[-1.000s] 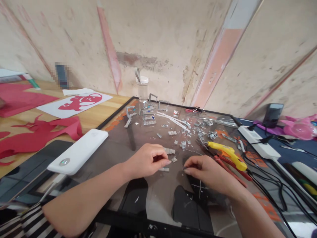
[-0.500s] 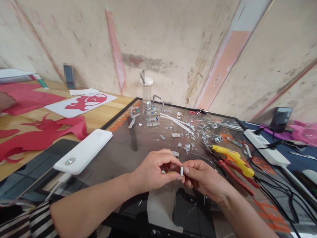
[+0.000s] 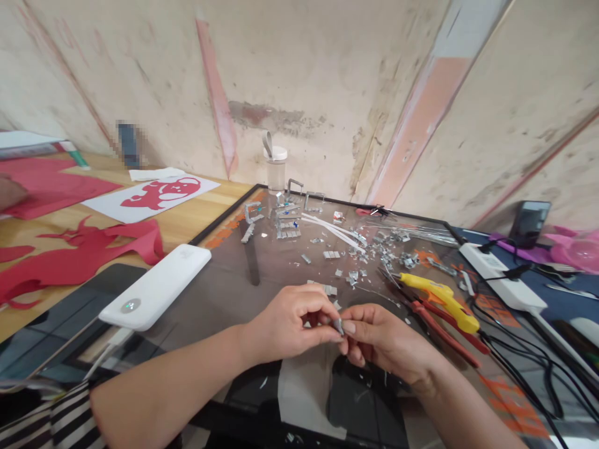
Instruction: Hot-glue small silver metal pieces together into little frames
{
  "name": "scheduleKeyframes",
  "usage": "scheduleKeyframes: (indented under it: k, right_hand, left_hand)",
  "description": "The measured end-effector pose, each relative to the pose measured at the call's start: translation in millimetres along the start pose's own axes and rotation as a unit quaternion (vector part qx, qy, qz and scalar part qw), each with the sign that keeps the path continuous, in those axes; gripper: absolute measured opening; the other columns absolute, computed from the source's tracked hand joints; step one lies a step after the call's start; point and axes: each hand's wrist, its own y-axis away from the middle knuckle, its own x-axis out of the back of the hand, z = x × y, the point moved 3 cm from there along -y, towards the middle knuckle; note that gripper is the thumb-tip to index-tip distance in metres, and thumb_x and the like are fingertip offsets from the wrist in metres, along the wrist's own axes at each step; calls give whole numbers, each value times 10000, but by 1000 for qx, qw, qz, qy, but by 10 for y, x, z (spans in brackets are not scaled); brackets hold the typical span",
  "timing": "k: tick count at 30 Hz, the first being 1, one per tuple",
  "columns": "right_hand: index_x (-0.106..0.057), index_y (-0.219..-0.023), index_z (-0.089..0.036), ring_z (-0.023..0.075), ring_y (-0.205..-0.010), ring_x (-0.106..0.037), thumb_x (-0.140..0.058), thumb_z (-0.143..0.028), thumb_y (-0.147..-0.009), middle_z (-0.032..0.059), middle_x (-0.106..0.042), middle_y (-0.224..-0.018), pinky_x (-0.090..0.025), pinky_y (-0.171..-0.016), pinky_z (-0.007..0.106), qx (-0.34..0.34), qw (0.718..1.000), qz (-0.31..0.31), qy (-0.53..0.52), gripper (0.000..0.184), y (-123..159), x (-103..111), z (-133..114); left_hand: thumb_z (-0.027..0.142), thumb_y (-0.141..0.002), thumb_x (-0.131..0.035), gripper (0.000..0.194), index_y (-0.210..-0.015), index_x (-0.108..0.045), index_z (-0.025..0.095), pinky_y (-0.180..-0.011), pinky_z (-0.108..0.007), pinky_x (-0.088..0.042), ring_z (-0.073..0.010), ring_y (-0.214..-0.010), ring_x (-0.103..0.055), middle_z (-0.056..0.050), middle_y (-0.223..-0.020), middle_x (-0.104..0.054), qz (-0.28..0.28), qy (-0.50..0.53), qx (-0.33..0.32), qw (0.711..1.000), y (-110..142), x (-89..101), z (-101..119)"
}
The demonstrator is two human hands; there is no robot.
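My left hand (image 3: pixel 299 321) and my right hand (image 3: pixel 381 333) meet above the dark glossy tabletop (image 3: pixel 219 293). Both are closed, thumbs and fingertips pinching one small grey metal piece (image 3: pixel 339 324) between them. Fingers cover most of that piece, so its full shape is hidden. Just beyond my left hand lie flat grey metal pieces (image 3: pixel 330 290). Farther back is a short strip of similar pieces (image 3: pixel 332 254). Many small silvery scraps (image 3: pixel 386 252) are scattered toward the back right.
Right of my hands lie a yellow glue gun (image 3: pixel 440 296), red-handled pliers (image 3: pixel 444 330) and a white power strip (image 3: pixel 500 277) with black cables. A white power bank (image 3: pixel 156 287) sits left, near red cut-outs (image 3: pixel 84 252). A lidded jar (image 3: pixel 276 168) stands behind. Another person's hand (image 3: pixel 10 190) shows far left.
My hands were apart a second ago; they came together around the small metal piece. Since half a second ago, the piece has tilted between my fingertips.
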Motion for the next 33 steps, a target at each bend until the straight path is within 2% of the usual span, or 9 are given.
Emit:
scheduleKeyframes:
  k: [4,7,13,15,19,23,25,30,33]
  right_hand:
    - [-650,-646,-101,40,-432,-486,-731,-374,-705,16,-630,-571,-383,-458,171,1,1000,-17,-24,291,5,7,3]
    - [-647,-647,-105,41,-425,-472,-735,-393,-691,6,-615,-559,-368,-448,174,-3,1000,-1,-15,304,6,-2,-9]
    - [-653,-728,-135,49,-473,-448,-726,-417,-690,-20,-590,-589,-343,-466,180,63,985,113,112,294,18,-8,-105]
    - [-634,-713,-140,53,-475,-433,-736,-431,-668,-30,-571,-583,-340,-471,188,77,979,127,141,311,18,-12,-120]
    - [-592,-663,-149,52,-471,-398,-758,-419,-635,-53,-524,-558,-313,-470,193,87,978,114,153,319,16,-32,-134]
    - [-594,-650,-154,57,-474,-371,-762,-429,-621,-66,-490,-528,-285,-476,199,106,975,118,156,324,31,-43,-164]
    - [-606,-649,-154,60,-475,-369,-756,-447,-619,-65,-491,-519,-284,-483,205,109,973,117,164,331,36,-42,-169]
    - [-613,-629,-150,73,-501,-395,-710,-488,-661,-45,-513,-543,-312,-511,215,114,968,103,197,352,46,-42,-162]
    - [-596,-616,-150,71,-500,-355,-672,-486,-704,-53,-467,-526,-275,-491,213,117,956,105,246,356,64,-74,-179]
  left_hand:
    - [244,-730,-682,135,-801,-654,131,-530,-187,-413,-92,-601,-503,-30,-689,-591,-9,14,3,1000,-15,16,36]
    - [226,-761,-631,100,-807,-651,140,-532,-189,-412,-92,-598,-502,-26,-677,-585,2,-6,2,1000,-9,14,36]
    - [166,-737,-602,103,-833,-634,147,-534,-180,-422,-81,-584,-515,-10,-690,-553,26,-40,23,999,20,4,-43]
    - [155,-737,-598,90,-821,-626,147,-534,-177,-422,-78,-581,-516,-8,-692,-559,23,-41,26,999,26,0,-61]
    - [175,-748,-610,67,-807,-626,147,-559,-187,-440,-81,-583,-525,-9,-700,-587,-2,-15,51,999,27,-25,-69]
    - [214,-728,-650,148,-857,-622,148,-570,-192,-466,-93,-600,-561,4,-691,-612,-23,78,152,985,17,-55,-84]
    - [211,-722,-652,106,-800,-620,146,-552,-183,-453,-85,-574,-547,19,-651,-604,-17,88,181,979,11,-55,-88]
    - [220,-708,-667,94,-709,-613,143,-529,-176,-418,-75,-539,-512,34,-591,-585,-21,78,179,981,11,-61,-96]
    - [220,-690,-679,108,-683,-605,141,-522,-177,-407,-76,-541,-510,30,-598,-588,-36,91,182,978,23,-86,-104]
